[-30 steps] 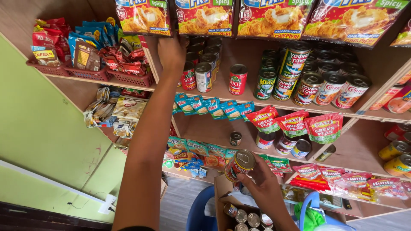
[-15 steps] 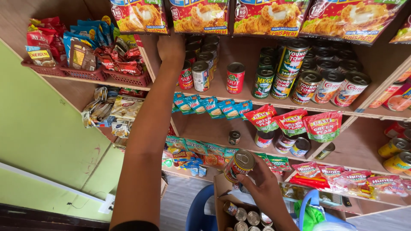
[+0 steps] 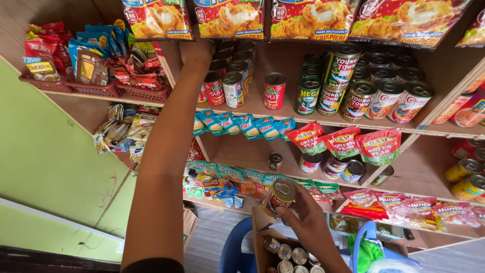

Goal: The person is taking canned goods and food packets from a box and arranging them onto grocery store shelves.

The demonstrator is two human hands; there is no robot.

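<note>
Shelves (image 3: 283, 119): wooden, stocked with tins, hanging packets and red baskets (image 3: 96, 88) of snacks.
Box (image 3: 262, 237): cardboard, below, more tins inside.
Left hand (image 3: 196, 50): raised to the upper shelf beside a row of tins; grip hidden, cannot tell.
Right hand (image 3: 305, 220): fingers wrapped round a tin.
Tin (image 3: 279, 197): red label, tilted, held above the box.

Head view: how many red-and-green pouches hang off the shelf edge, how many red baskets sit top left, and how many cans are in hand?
red-and-green pouches: 3
red baskets: 3
can in the right hand: 1
Total: 7
</note>
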